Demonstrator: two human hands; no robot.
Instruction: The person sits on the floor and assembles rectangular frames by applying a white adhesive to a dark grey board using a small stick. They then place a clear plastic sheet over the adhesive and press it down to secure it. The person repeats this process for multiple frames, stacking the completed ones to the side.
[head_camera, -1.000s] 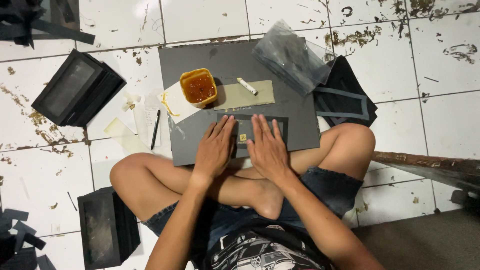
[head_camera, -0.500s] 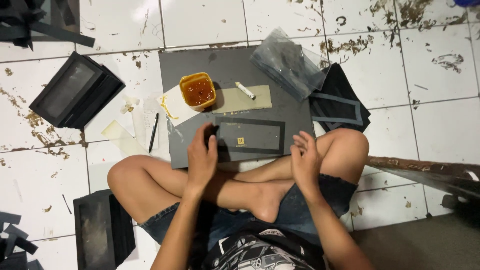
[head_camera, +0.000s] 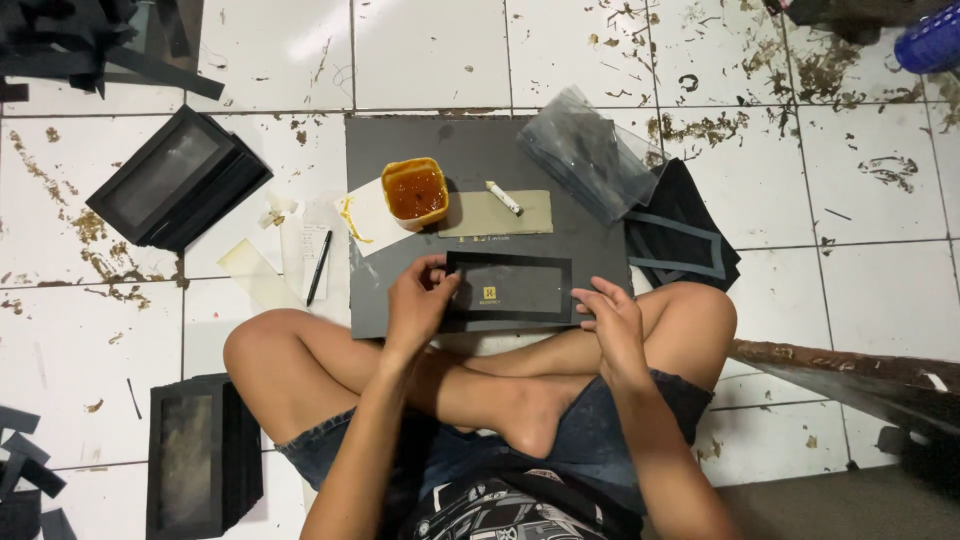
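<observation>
I sit cross-legged on a tiled floor with a dark grey board (head_camera: 480, 150) in front of me. A flat black rectangular card with a small gold mark (head_camera: 510, 290) lies on the board's near edge. My left hand (head_camera: 418, 300) holds the card's left end, thumb on top. My right hand (head_camera: 608, 320) touches its right end with curled fingers. Beyond the card sit an orange tub of brown glue (head_camera: 414, 192), a grey-green strip (head_camera: 497, 213) and a small white stick (head_camera: 504, 197).
A clear plastic bag (head_camera: 588, 160) and black frame pieces (head_camera: 682, 240) lie right of the board. Black window boxes rest at the left (head_camera: 175, 180) and lower left (head_camera: 200, 458). A pen (head_camera: 319, 266) and paper scraps (head_camera: 280, 240) lie left. A rusty beam (head_camera: 850, 365) runs at the right.
Both hands have moved apart from flat on the card's middle to its two ends. The view has shifted slightly and the card now shows in full.
</observation>
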